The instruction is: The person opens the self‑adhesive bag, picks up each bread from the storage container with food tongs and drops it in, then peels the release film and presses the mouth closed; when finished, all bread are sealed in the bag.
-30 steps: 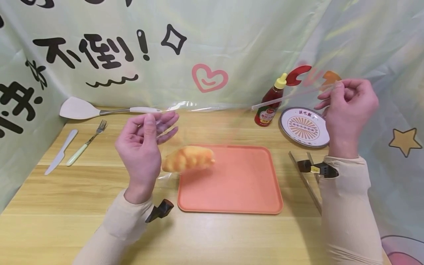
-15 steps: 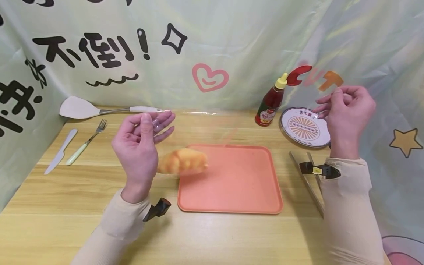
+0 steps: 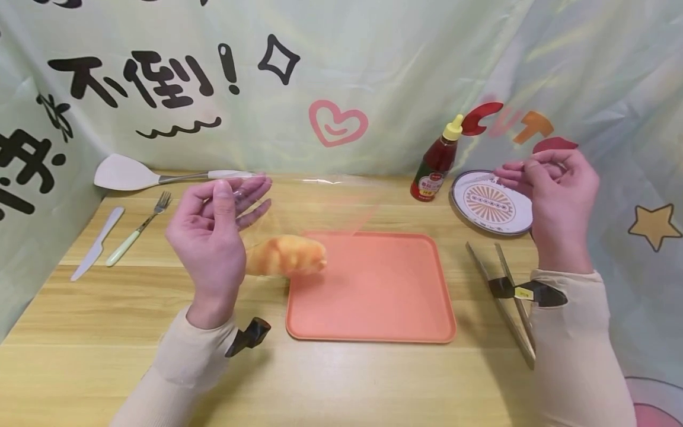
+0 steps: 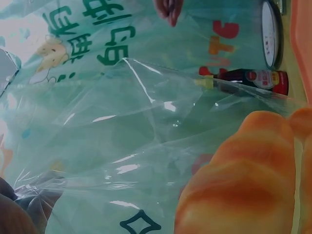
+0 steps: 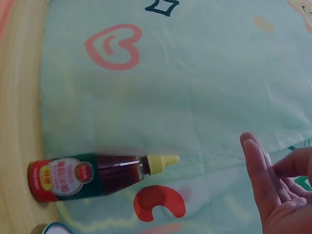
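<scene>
My left hand (image 3: 210, 249) pinches the gathered end of a clear plastic bag (image 4: 141, 131), whose thin film spreads to the right. Inside or behind that film hangs a golden-brown loaf of bread (image 3: 285, 255), partly hidden by the left hand. It is above the left edge of the orange tray (image 3: 373, 290) in the head view. My right hand (image 3: 560, 190) is raised at the right, thumb against the fingers. A faint, thin line runs from its fingertips in the right wrist view, seemingly a clear plastic strip, hard to make out.
A red sauce bottle (image 3: 432, 163) and a round plate (image 3: 491, 201) stand at the back right. Metal tongs (image 3: 501, 311) lie below the right forearm. At the left are a spatula (image 3: 125, 174), a fork (image 3: 139, 230) and a knife (image 3: 98, 244).
My left hand has moved slightly left with the bagged bread. My right hand has come down and a little left; the clear strip seen stretching from it earlier is now barely visible.
</scene>
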The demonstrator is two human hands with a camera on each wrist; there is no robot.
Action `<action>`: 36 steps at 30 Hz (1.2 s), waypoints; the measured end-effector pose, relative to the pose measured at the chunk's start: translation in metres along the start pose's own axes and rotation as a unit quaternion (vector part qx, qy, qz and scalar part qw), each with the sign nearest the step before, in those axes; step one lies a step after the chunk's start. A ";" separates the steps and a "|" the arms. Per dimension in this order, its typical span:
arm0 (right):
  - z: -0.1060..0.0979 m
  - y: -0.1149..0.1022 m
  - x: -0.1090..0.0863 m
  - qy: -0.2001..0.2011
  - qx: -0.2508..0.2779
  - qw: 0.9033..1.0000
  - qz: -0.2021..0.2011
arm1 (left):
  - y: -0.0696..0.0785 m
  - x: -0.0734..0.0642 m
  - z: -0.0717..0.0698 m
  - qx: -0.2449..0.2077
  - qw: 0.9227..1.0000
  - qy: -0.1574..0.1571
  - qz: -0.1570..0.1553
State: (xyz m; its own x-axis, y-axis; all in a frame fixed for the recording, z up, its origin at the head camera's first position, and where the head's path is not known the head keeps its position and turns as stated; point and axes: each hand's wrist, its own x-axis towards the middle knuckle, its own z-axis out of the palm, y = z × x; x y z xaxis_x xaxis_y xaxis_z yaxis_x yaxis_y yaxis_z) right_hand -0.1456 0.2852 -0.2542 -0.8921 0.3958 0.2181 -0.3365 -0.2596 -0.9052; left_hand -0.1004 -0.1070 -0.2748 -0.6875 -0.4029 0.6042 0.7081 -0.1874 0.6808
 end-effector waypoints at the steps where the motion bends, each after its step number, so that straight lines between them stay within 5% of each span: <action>1: -0.002 0.000 -0.002 -0.008 -0.005 1.000 0.002 | 0.001 0.000 0.000 0.000 1.000 0.001 0.001; 15: -0.043 0.009 -0.040 -0.050 -0.111 0.993 -0.011 | 0.003 0.000 -0.001 -0.004 1.000 -0.001 0.013; 24: -0.075 0.040 -0.061 -0.135 -0.221 0.966 0.029 | 0.002 0.000 -0.001 -0.013 1.000 -0.011 0.016; 30: -0.084 0.058 -0.079 -0.157 -0.418 0.894 0.034 | 0.002 0.000 -0.001 -0.011 1.000 -0.013 0.018; 36: -0.092 0.071 -0.093 -0.204 -0.502 0.839 0.038 | 0.001 -0.002 -0.001 -0.015 1.000 -0.020 0.016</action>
State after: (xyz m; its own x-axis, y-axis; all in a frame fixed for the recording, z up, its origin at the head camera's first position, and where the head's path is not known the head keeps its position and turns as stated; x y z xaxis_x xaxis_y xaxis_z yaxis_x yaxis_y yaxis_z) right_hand -0.0591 0.3109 -0.3716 -0.9975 0.0236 0.0664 -0.0323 0.6843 -0.7285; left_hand -0.0983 -0.1072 -0.2754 -0.6701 -0.3730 0.6417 0.7336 -0.2014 0.6490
